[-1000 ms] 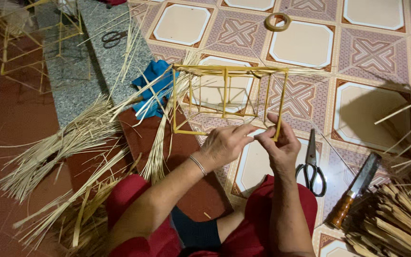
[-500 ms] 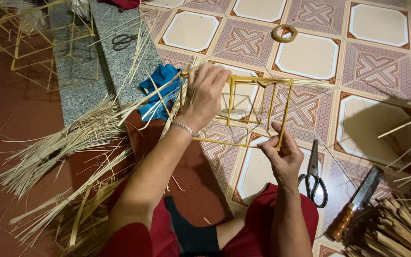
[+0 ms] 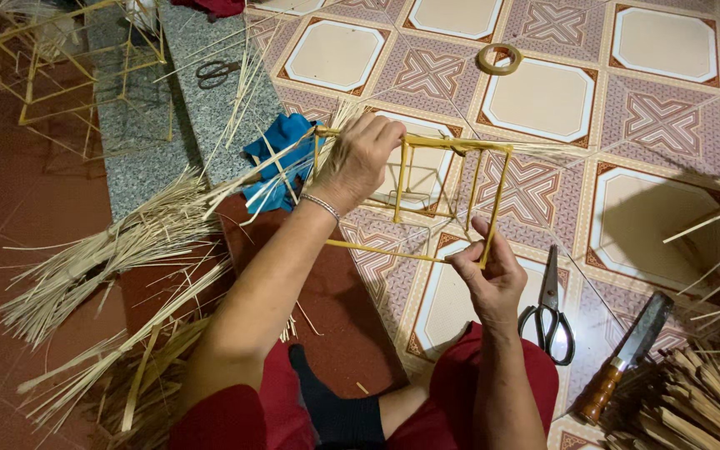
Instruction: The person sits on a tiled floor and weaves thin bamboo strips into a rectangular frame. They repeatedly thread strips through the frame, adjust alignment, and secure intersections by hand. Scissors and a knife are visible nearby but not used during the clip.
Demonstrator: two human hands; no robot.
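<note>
Frame (image 3: 427, 196) of thin yellow sticks is what I have in both hands, a box-shaped lattice held just above the patterned tile floor (image 3: 543, 100), a little ahead of my knees. My left hand (image 3: 360, 158) is curled over its far top corner, fingers closed round the top stick where the uprights meet. My right hand (image 3: 489, 271) pinches the near lower corner, thumb and fingertips tight on the joint of an upright and the bottom stick.

No packages, labels or signs that I can see. A tape roll (image 3: 499, 58) lies on a pale tile well beyond the frame. Scissors (image 3: 548, 312) lie on the floor just right of my right hand, and a knife (image 3: 627, 354) with a wooden handle lies further right, beside a stack of split sticks (image 3: 693, 400) at the lower right corner.

On my left, a sheaf of loose straw (image 3: 110, 258) fans across the dark red floor, reaching up to a blue cloth (image 3: 281, 154) near my left hand. A grey stone step (image 3: 139, 125) runs behind it, with a second pair of scissors (image 3: 218, 71) on top and more stick frames (image 3: 52, 75) at the upper left.

The open room is the tiles ahead and to the right of the frame; left and lower right are crowded.
</note>
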